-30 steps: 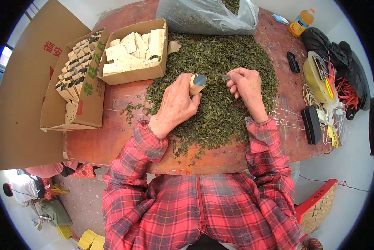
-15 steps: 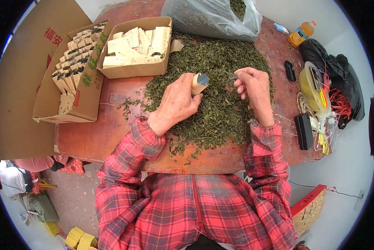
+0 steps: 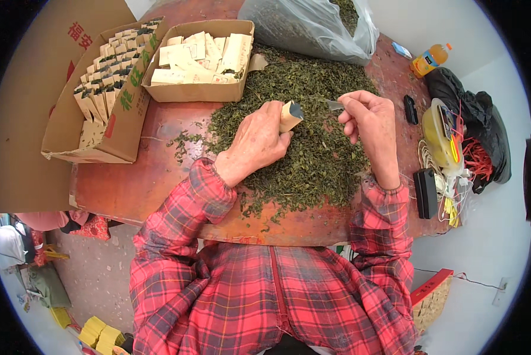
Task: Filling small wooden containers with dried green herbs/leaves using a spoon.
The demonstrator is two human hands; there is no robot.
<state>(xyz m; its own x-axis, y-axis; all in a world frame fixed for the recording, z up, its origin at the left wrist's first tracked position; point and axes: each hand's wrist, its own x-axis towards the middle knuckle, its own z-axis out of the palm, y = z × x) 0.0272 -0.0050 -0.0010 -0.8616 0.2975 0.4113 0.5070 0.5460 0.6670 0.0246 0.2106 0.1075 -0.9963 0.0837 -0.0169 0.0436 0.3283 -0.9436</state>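
Left hand [image 3: 259,142]: closed round a small tan paper packet [image 3: 288,119], mouth gaping and tipped toward one o'clock, dark lining visible; contents cannot be told. Right hand [image 3: 367,114], at three o'clock from there: thumb and forefinger pinching a thin greyish piece [image 3: 335,105], kind unclear; other fingers curled, well apart from the packet.

Recommended, by judgement: grip firmly at the body without crushing the mouth; turn the opening nearer upright; approach squarely, clear of the paper edge; stay low over the heap to catch any spill.

Below both hands: loose dark-green leaves [image 3: 313,171], on a red-brown table [image 3: 117,189]. At ten o'clock: shallow carton [image 3: 197,93] of flat-lying packets [image 3: 236,53]. Farther out, toward nine: taller carton [image 3: 126,139] with packets standing in rows. At twelve: translucent bag [image 3: 301,32]. At two: orange bottle [image 3: 430,61]. At four: black case [image 3: 425,192].
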